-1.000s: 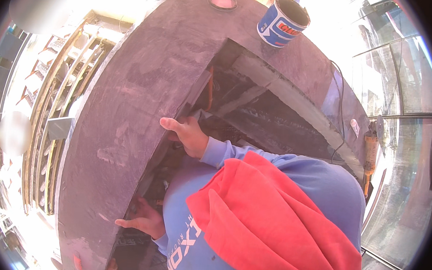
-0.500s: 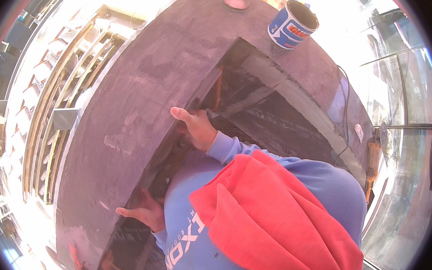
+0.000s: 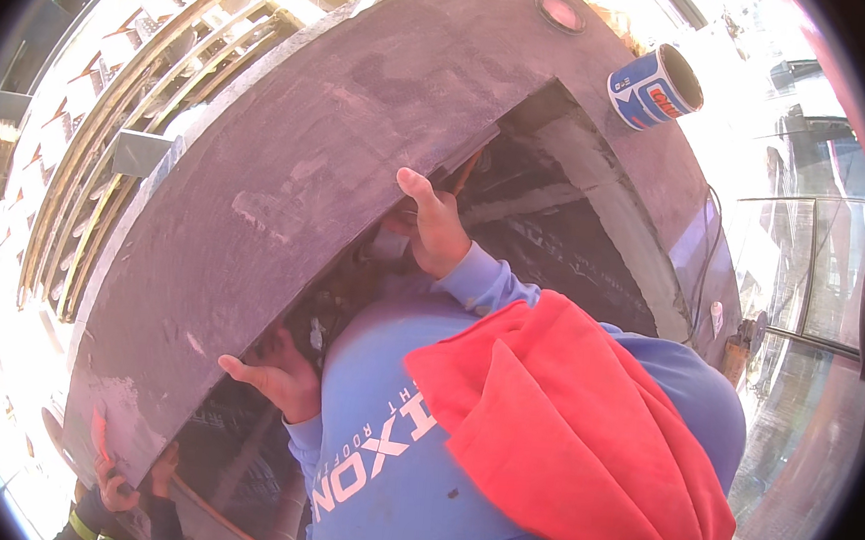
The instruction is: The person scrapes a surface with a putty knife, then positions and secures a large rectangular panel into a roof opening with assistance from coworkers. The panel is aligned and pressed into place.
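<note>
Head view: the left hand (image 3: 283, 372) and right hand (image 3: 437, 228), set apart, are clamping the cut-out edge (image 3: 313, 280) of a broad dark panel (image 3: 289, 170) curving across the left and far side, probably heavy and stiff, that edge seemingly offering the surest hold.

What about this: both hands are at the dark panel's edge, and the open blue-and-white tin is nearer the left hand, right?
No: the head view shows the open tin nearer the right hand, not the left hand; the rest holds.
</note>
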Motion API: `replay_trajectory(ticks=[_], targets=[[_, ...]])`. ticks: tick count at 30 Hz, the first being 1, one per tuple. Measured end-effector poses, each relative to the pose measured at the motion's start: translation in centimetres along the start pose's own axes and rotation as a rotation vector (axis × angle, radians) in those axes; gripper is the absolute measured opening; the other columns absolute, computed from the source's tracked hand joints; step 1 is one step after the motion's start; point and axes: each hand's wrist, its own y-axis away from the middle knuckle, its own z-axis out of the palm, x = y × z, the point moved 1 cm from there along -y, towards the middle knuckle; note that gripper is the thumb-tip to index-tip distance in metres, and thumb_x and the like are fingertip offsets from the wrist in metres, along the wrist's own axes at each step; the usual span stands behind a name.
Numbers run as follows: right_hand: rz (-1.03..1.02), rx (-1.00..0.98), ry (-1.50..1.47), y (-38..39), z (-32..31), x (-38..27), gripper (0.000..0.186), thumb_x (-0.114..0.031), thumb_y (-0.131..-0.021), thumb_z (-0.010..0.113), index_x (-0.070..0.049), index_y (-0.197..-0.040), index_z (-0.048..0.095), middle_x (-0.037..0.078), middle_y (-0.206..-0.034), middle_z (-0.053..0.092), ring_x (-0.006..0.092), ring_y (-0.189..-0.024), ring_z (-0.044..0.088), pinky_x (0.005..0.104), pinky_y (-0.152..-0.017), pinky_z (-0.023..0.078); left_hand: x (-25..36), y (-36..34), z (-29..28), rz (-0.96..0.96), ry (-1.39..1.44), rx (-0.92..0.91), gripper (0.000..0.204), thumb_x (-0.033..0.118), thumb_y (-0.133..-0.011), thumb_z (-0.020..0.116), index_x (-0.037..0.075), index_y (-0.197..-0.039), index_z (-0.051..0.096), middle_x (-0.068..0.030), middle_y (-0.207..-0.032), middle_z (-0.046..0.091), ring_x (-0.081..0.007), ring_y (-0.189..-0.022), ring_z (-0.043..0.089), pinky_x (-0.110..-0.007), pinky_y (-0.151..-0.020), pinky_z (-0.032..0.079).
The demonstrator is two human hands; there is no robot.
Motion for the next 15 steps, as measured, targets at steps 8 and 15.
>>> replay_trajectory(ticks=[8,15], targets=[[0.014,-0.061,0.017,0.1,0.6,0.3,0.082,-0.054,-0.093,0.072,-0.002,-0.151,0.045,0.013,-0.149,0.051,0.0299,-0.134,0.052,0.0519,-0.109,0.042,-1.2,-0.5,-2.1,-0.023,0.058,-0.074,0.091,0.078,-0.097,0.048,0.009,-0.154,0.037,-0.0130,-0.149,0.045,-0.0294,-0.136,0.044,-0.044,-0.117,0.036],[0.021,-0.088,-0.008,1.0,0.5,0.0,0.071,-0.051,-0.098,0.067,-0.004,-0.148,0.048,0.011,-0.139,0.061,0.0266,-0.124,0.061,0.0494,-0.107,0.045,-0.8,-0.7,-2.4,-0.025,0.048,-0.012,0.093,0.080,-0.095,0.049,0.011,-0.157,0.035,-0.0117,-0.153,0.044,-0.0292,-0.140,0.043,-0.045,-0.119,0.035]])
